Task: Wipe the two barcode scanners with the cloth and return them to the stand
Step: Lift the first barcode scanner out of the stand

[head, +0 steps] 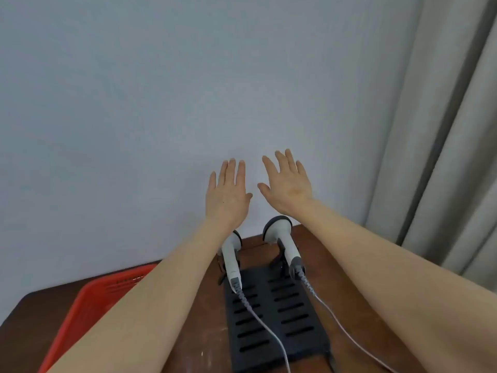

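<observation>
two scanners (285,243) rest on the stand (274,319) below both empty, spread hands (228,195).

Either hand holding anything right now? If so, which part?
Nothing held. Left hand and right hand are both open, raised above the two scanners on the stand.

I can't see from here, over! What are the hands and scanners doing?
Left hand and right hand open, empty, raised. Both scanners on stand. Cloth not visible.
</observation>
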